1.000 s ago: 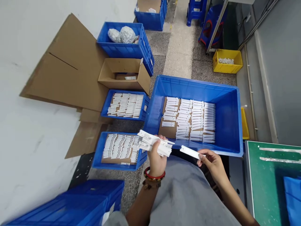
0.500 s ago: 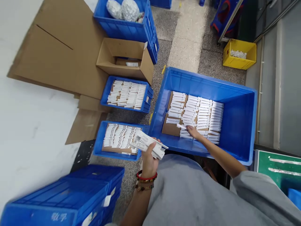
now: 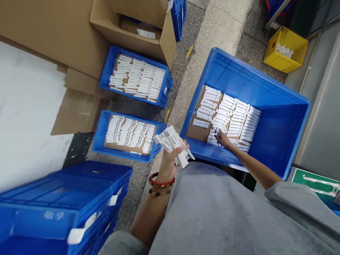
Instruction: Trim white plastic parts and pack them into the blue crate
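My left hand (image 3: 170, 163) is closed around a small stack of white plastic parts (image 3: 174, 141), held in front of my body, left of the large blue bin (image 3: 195, 154). My right hand (image 3: 224, 140) reaches into that bin, its fingers pinched on one slim white plastic part (image 3: 217, 131) that is mostly hidden. Under and around it, rows of similar white parts (image 3: 221, 113) lie side by side on a cardboard sheet (image 3: 195, 132).
Two smaller blue crates (image 3: 96, 141) with rows of white parts stand to the left. Beyond them is an open cardboard box (image 3: 168, 42). Stacked blue crates (image 3: 87, 191) fill the lower left. A yellow crate (image 3: 278, 62) with small white pieces sits at the far right.
My right hand has lowered its white part from above the bin's near rows down onto them. The view has turned and shifted; my left hand still grips its stack.
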A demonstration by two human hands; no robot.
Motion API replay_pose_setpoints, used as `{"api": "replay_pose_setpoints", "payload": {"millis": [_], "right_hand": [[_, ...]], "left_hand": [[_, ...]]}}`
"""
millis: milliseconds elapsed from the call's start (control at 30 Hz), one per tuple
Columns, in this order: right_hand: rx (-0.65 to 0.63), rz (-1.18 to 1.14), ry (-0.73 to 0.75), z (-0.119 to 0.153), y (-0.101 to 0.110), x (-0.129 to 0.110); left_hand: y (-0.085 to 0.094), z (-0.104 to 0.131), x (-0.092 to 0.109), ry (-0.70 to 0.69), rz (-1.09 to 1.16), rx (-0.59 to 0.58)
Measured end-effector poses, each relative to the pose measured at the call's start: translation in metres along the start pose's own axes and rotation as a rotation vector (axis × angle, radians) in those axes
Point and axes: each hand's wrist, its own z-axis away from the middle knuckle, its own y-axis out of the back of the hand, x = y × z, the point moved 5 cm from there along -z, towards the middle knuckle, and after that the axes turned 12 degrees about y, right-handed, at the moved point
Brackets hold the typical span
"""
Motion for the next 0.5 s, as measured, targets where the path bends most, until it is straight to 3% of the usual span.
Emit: {"api": "replay_pose_setpoints", "payload": {"millis": [267, 500], "right_hand": [[-0.008, -0.462, -0.098, -0.009, -0.016, -0.014], [0.089, -0.521, -0.079, -0.042, -0.047, -0.043]], "left_hand": [[0.003, -0.007, 0.012, 0.022, -0.222, -0.186], [0.005, -0.011, 0.016, 0.067, -0.140, -0.276]]}}
